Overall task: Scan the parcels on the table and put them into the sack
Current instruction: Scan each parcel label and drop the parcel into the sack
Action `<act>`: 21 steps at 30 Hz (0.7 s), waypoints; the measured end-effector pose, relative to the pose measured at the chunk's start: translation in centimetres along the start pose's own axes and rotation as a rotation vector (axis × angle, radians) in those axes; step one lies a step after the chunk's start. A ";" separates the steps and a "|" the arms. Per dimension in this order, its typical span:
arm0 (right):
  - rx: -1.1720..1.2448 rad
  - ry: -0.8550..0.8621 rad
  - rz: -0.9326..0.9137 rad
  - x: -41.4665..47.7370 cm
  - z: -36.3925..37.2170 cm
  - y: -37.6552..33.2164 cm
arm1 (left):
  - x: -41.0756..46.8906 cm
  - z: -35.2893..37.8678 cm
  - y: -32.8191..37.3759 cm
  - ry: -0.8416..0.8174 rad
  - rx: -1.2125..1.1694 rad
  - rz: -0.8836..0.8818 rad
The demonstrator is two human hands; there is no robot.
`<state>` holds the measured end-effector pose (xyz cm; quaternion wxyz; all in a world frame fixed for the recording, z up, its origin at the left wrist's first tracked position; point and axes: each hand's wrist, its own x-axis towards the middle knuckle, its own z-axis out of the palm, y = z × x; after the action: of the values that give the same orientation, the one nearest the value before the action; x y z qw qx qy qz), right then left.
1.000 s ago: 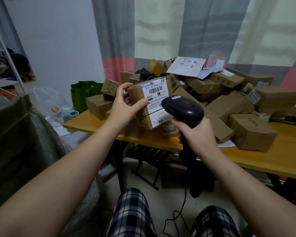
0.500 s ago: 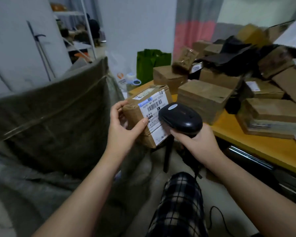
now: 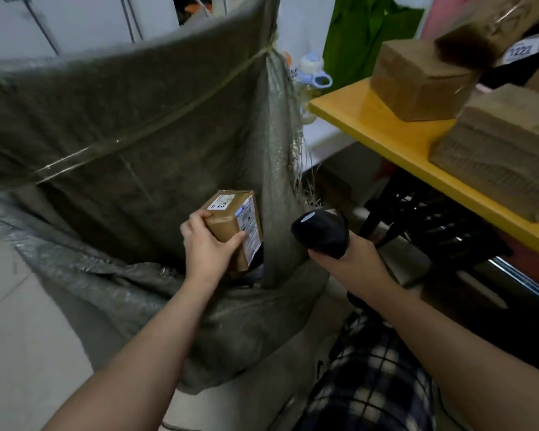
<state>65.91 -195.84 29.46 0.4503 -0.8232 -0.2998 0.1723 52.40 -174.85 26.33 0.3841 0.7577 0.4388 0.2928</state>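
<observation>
In the open sack, L hand fingers clamped on a brown parcel, label facing R. Just R of them, R hand fingers curled tight round the black scanner. Other parcels sit on the tabletop, further R & up.

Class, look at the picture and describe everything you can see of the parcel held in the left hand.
The parcel is a small brown cardboard box, tilted with one corner towards the camera. A white label showing a 3 sits on its top face, and a larger printed label covers its right side. The left hand grips its lower part, thumb on the side label and fingers on the left face. It hangs in the open mouth of the grey-green woven sack, not yet released.
</observation>
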 end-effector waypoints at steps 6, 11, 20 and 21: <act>-0.031 0.017 0.049 2.2 1.0 2.0 | 3.8 5.1 -1.9 -0.164 0.199 0.021; -0.021 0.020 0.058 3.2 1.4 2.5 | 4.6 6.3 -2.2 -0.271 0.359 0.011; 0.041 0.163 0.080 0.6 -2.3 1.9 | -1.0 4.3 5.0 -0.256 0.291 0.403; 0.059 0.206 0.081 0.0 -3.3 1.7 | -1.8 4.4 6.4 -0.262 0.266 0.440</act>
<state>68.28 -198.68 29.83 0.4955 -0.8343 -0.2131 0.1139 57.82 -179.90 29.13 0.2622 0.9098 0.2449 0.2086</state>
